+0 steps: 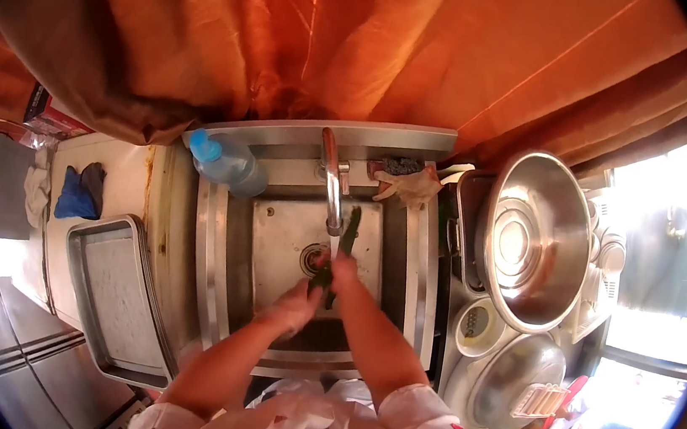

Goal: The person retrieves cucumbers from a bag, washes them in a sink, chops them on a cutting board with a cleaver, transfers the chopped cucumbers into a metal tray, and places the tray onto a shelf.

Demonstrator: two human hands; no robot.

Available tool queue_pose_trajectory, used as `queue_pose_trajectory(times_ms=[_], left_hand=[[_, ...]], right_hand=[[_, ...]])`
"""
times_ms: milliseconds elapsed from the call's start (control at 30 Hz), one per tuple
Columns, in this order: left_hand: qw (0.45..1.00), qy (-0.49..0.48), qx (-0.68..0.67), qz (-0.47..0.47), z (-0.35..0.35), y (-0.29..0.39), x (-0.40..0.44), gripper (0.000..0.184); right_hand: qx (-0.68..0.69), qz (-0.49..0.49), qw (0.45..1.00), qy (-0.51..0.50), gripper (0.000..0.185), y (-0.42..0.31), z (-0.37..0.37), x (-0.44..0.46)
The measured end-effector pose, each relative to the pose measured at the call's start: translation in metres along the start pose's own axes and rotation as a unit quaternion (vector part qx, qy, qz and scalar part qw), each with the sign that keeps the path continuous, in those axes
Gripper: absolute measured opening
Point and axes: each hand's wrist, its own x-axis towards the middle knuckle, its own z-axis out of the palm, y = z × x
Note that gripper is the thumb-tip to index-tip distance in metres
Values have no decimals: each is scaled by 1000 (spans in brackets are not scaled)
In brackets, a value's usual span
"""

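Largest: the orange curtain [347, 37], hanging behind the sink [281, 241]. We see the sink's metal rims at L & R, w/ bare floor on both sides of the hands; the faucet [332, 171] limits room above. To the R of the sink, a steel bowl [552, 276]; to the L, stacked trays [117, 307] on the worktop [114, 184]. A blue bottle [234, 168] stands at the back L corner.

In the sink, below the faucet, we find the R hand [343, 272] clenched round the green veg [351, 226], & the L hand [294, 309] curled on its near part. Long axis: approx. front-to-back, far end tipped slightly R.

The fingers hide its middle & part of the drain [307, 254]; w/ the blur, we can't tell if it's one piece or two.
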Motion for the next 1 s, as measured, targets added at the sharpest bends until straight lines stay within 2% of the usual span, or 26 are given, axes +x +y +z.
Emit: queue_pose_trajectory(times_ms=[67, 167, 200, 233, 300, 333, 367, 400, 433, 467, 500, 533, 567, 600, 633, 667, 733, 800, 833, 867, 900, 933, 1000], left_hand=[[997, -19, 69, 27, 5, -19, -41, 48], [998, 18, 60, 21, -4, -12, -63, 47], [998, 31, 62, 12, -9, -6, -59, 47], [998, -7, 32, -50, -22, 14, -49, 46], [999, 40, 9, -10, -3, -16, -17, 54], [998, 70, -4, 6, 4, -28, -6, 58], [998, 54, 11, -11, 6, -27, -19, 60], [998, 37, 25, -33, 7, -23, -39, 62], [1000, 7, 16, -22, 0, -17, -62, 63], [1000, -26, 8, -11, -4, -14, -84, 63], [1000, -14, -1, 5, -6, -16, -94, 62], [1000, -2, -6, 25, -5, -18, -98, 61], [1000, -5, -26, 9, -1, -24, -84, 59], [999, -7, -47, -7, 4, -30, -70, 57], [997, -28, -62, -46, -23, 3, -73, 58], [992, -50, -78, -86, -38, 22, -74, 60], [997, -3, -62, -34, -16, -11, -42, 57], [997, 50, -62, 10, 22, -39, -56, 55], [994, 85, -59, 37, 29, -46, -81, 54], [990, 118, -55, 62, 31, -48, -99, 53], [994, 85, -50, 49, 24, -46, -105, 52], [997, 51, -46, 37, 16, -43, -111, 51], [999, 14, -40, 18, 9, -37, -117, 49]], right_hand=[[-53, 14, 995, 81, 27, -33, -14, 28], [-91, -149, 979, 104, 31, -29, -13, 19], [-98, -173, 975, 103, 32, -17, -4, 10], [-83, -139, 984, 77, 32, 5, 6, -2], [-5, 2, 1000, 0, 33, 43, 25, -27], [1, 40, 999, -15, 34, 49, 25, -27], [-29, 44, 998, -22, 35, 56, 16, -10], [-38, -3, 998, -46, 30, 72, -9, 43], [-184, -44, 981, 39, 22, 55, -22, 54], [-108, -51, 993, -9, 22, 47, -56, 93], [33, -64, 996, -44, 23, 14, -51, 85], [-13, -83, 995, -62, 26, -9, -47, 60], [-37, -114, 992, -28, 28, -12, -30, 38], [-57, -99, 993, -19, 31, -6, -14, 12], [-95, -106, 990, -10, 31, 13, 1, -5], [-66, -70, 994, -59, 31, 31, 11, -20], [32, -13, 998, -54, 31, 39, 27, -41], [-59, -25, 997, -34, 27, 23, 7, -18], [-65, -107, 992, -25, 24, 24, -19, 27], [-45, -70, 996, -34, 23, -5, -22, 19], [-24, -32, 998, -43, 23, -33, -22, 8], [-100, -85, 990, -54, 22, -27, -26, 15], [-84, -98, 991, -37, 21, -17, -27, 21]])
